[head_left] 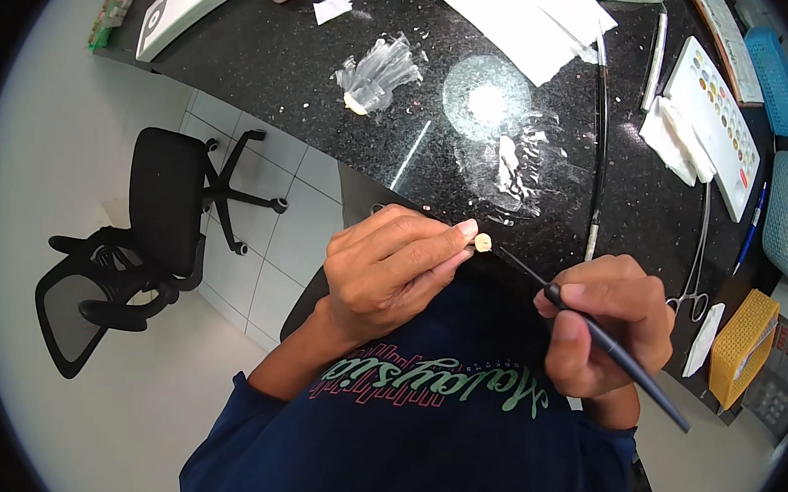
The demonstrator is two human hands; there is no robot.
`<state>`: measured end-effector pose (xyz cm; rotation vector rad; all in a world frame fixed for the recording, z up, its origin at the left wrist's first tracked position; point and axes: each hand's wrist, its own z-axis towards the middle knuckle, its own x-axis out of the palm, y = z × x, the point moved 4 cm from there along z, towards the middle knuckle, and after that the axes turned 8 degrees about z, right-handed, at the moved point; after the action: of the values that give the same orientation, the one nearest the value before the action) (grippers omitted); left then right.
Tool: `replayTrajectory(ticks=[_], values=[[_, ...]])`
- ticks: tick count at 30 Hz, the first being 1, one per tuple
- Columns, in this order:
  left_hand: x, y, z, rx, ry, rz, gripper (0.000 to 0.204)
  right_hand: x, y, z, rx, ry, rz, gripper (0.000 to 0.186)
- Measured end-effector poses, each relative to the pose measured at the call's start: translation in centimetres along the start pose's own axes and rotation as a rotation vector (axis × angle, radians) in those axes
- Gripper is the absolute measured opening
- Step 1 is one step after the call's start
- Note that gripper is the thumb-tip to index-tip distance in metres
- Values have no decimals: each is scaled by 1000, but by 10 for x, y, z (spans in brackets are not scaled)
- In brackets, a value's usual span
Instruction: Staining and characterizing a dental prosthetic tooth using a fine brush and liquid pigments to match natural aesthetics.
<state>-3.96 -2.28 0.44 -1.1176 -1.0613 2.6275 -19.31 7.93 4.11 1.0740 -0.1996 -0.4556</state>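
Observation:
My left hand (391, 269) is closed, thumb and forefinger pinched at the edge of the bench, holding a small cream rounded piece (483, 242) that shows beyond the fingertips. My right hand (614, 322) grips a dark pen-shaped instrument (641, 379), whose thin tip points toward the cream piece, slightly apart from it. Beyond both hands, white powdery smears (507, 169) and a pale blob (355, 102) lie on the black speckled benchtop (300, 79). To the right of my right hand lie long metal forceps (690, 303) with ring handles.
White papers (515, 18), a crumpled tissue (670, 144), a white palette (710, 123), a black tube (604, 112), blue baskets (775, 82) and a yellow basket (739, 350) sit around the bench. A black swivel chair (167, 202) stands on the floor at left; a white box (177, 19) is at back left.

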Motion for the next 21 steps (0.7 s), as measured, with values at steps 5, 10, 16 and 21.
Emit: replayTrajectory(ticks=[5, 10, 16, 21], values=[[2, 2, -1, 46, -38, 63, 34, 0, -4, -2, 16, 46, -45, 18], [3, 3, 1, 70, -28, 93, 36, 1, -5, -5, 52, 7, -11, 17], [2, 2, 1, 107, -18, 123, 38, 2, -4, -3, 42, 136, -67, 14], [2, 1, 0, 107, -18, 131, 38, 4, -4, -1, 34, 148, -91, 13]])
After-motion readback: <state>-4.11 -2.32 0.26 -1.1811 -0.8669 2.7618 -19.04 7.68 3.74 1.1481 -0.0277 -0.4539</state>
